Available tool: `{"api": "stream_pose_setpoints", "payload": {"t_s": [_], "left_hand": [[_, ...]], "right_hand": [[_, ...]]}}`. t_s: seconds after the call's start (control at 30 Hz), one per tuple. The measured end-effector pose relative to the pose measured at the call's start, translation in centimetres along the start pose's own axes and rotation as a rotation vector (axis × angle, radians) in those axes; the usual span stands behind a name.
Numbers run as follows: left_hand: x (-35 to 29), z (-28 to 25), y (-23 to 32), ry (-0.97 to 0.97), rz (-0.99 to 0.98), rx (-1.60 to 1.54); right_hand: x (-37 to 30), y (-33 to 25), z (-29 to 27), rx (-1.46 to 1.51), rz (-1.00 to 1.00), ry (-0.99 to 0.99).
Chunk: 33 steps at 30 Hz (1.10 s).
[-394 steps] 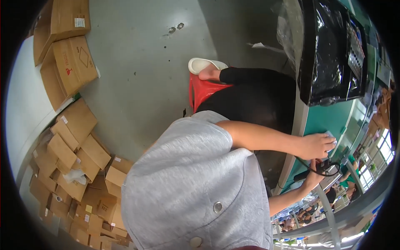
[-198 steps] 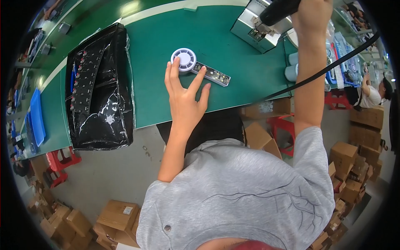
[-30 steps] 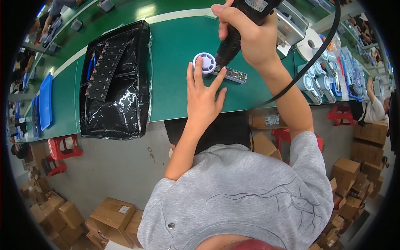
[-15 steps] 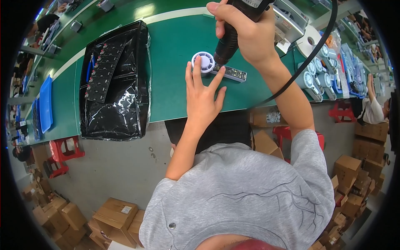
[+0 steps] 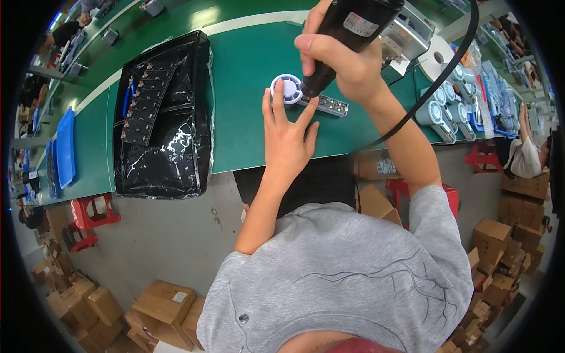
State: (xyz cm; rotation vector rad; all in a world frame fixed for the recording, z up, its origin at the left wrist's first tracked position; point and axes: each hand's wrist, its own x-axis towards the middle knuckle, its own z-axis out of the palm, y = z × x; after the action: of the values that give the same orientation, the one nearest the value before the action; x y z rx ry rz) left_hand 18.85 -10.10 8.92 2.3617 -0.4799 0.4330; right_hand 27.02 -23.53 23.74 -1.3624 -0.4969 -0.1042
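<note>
A pale lavender handheld fan lies on the green bench, its round grilled head to the left. Its handle points right and exposes a circuit board. Over the fan my left hand rests with fingers spread, one on the round head and another at the handle's near side. My right hand is wrapped round a black corded electric screwdriver. The tool leans, its nose down at the joint of head and handle. Whether its bit touches a screw is hidden.
To the left lies a black plastic-lined tray with a strip of black circuit boards. Blue trays stand farther left. At right are several light-blue fans, a white tape roll and a metal device. The cable crosses my right forearm.
The screwdriver's nose has moved slightly right and down toward the handle, and its body has swung right. My right hand shifted with it. My left hand and the fan stay nearly still.
</note>
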Motion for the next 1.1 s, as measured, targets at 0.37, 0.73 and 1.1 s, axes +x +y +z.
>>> {"api": "stream_pose_setpoints", "payload": {"t_s": [0.37, 0.73, 1.1], "left_hand": [[0.4, -0.6, 0.4, 0.091, -0.017, -0.157], [12.6, -5.6, -2.1, -0.273, -0.068, -0.208], [42.5, 2.6, -15.0, 0.091, -0.239, 0.124]], "right_hand": [[-7.0, -6.4, -5.9, -0.557, -0.028, 0.067], [-16.8, 2.1, -11.0, -1.181, 0.304, 0.216], [-17.5, 3.2, -12.0, -1.269, 0.496, 0.206]]}}
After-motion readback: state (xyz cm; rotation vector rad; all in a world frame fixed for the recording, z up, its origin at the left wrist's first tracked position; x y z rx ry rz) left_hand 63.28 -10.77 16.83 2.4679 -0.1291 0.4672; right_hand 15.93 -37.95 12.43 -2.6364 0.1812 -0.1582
